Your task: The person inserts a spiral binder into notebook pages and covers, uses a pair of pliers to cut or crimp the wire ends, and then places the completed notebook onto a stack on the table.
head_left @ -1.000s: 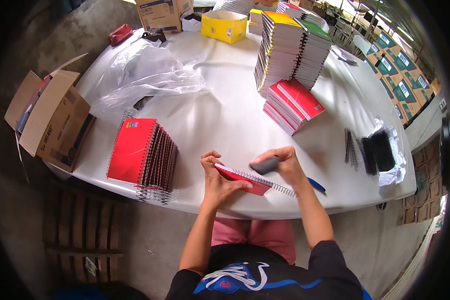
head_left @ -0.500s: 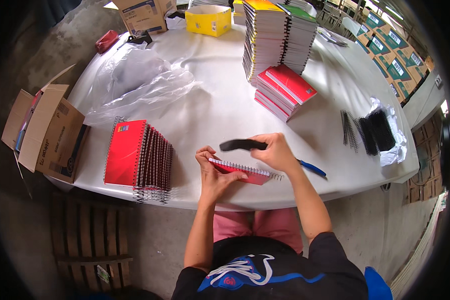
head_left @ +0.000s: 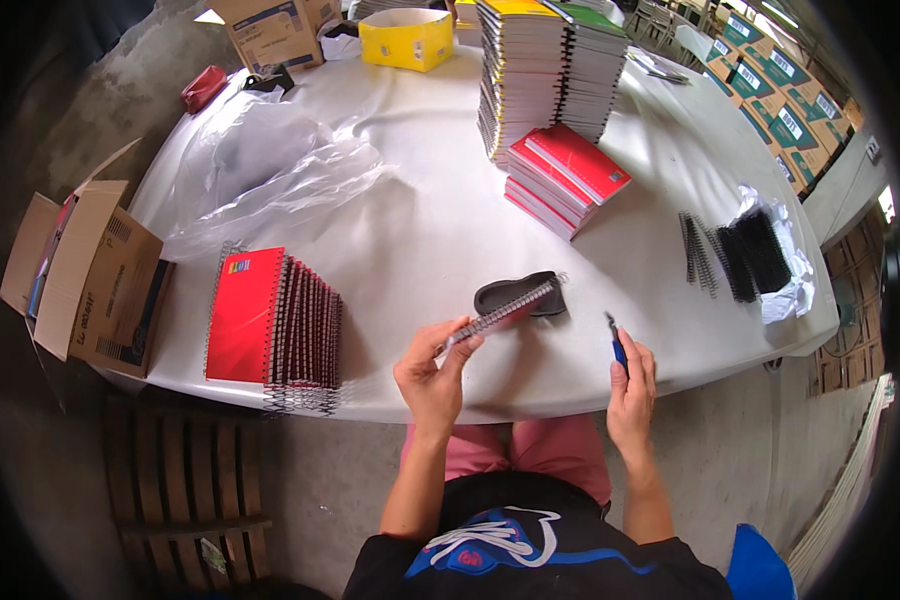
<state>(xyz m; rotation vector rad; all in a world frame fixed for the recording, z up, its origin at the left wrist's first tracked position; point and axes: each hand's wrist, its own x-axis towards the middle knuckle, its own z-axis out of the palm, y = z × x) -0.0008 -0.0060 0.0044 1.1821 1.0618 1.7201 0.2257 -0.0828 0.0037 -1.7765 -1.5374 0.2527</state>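
Left to right along the near edge of the white counter [head_left: 420,250]. A row of red spiral notebooks [head_left: 270,320] stands on edge, well left of the hands. The left hand [head_left: 432,372] has its fingers [head_left: 460,352] clenched on the lower end of a spiral-bound notebook [head_left: 498,316] seen edge-on; its long axis rises up and to the right, the far end lying over a black curved tool [head_left: 520,293] on the counter. The right hand [head_left: 632,385], apart to the right, grips a blue pen-like tool [head_left: 618,345], tip pointing away from the person. The left hand alone holds the notebook.
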